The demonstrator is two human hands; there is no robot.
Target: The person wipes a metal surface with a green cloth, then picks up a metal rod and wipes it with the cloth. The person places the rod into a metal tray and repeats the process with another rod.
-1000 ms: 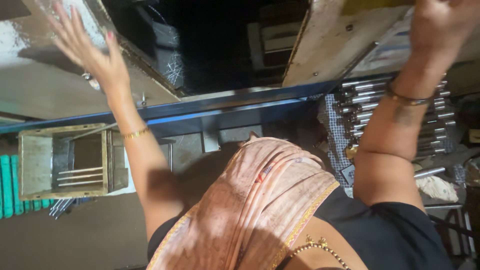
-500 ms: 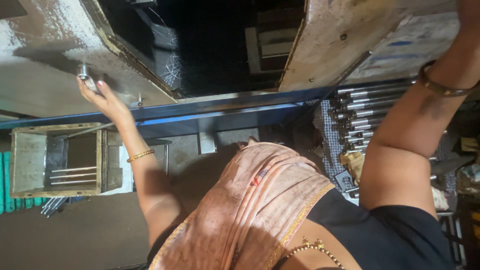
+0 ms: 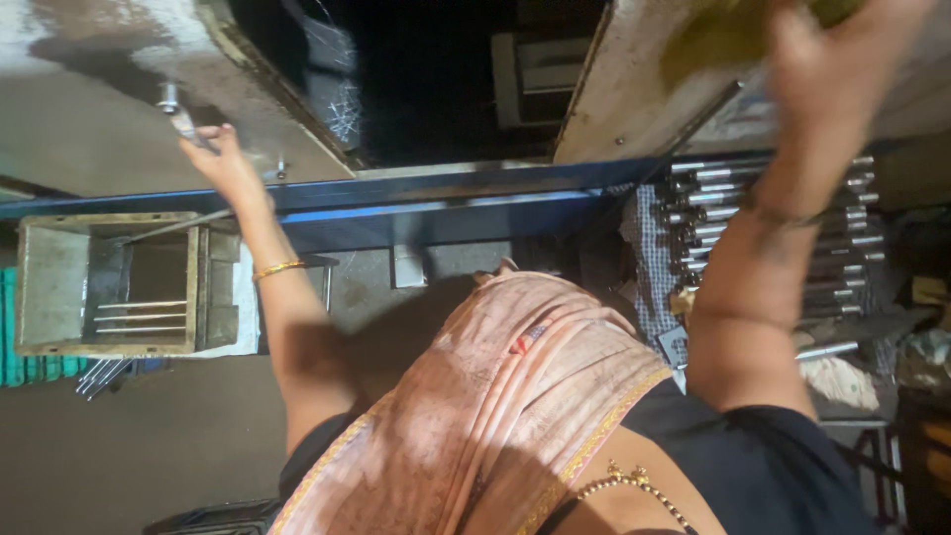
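The left hand (image 3: pixel 220 159) is curled around a small metal handle (image 3: pixel 176 111) that sticks out of the grey machine panel (image 3: pixel 89 129). The right hand (image 3: pixel 827 69) is raised up against the other side of the machine, blurry, so I cannot tell if it grips anything. Below the left arm sits a metal box (image 3: pixel 109 282) with thin rods inside. Near the right arm lies a pile of shiny steel rods (image 3: pixel 773 233).

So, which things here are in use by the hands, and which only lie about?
In use:
left hand at the small metal knob on the machine panel
right hand, raised against the right panel

Lying about:
metal rods
open box with thin rods inside
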